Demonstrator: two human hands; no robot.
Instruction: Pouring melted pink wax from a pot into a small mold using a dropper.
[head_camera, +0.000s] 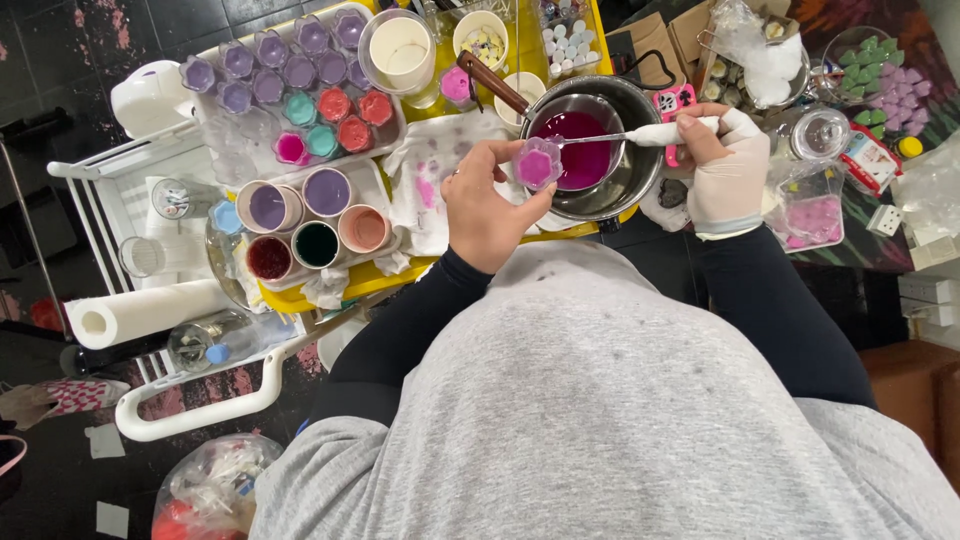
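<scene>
Here, the small flower-shaped mould (537, 165) sits pinched between the fingers of your left hand (487, 200), held just over the rim of the metal pot (628, 170), and it already shows magenta liquid inside. Your right hand (722, 160), gloved, is closed around the white-wrapped handle of a spoon (610, 136) whose bowl reaches to the mould above the pot's magenta pool.

As for progress, I'd judge this pour well along: the mould looks close to full, though its exact level is hard to tell.

Further out on the yellow desk (300, 296), a tray (290, 95) carries many filled moulds in purple, teal, red and pink, with paper cups (310, 215) of colour beside it. A stained cloth (430, 170) lies near your left wrist. A clear container of pink pieces (812, 215) stands on your right, and a paper roll (145, 313) rests far left.
</scene>
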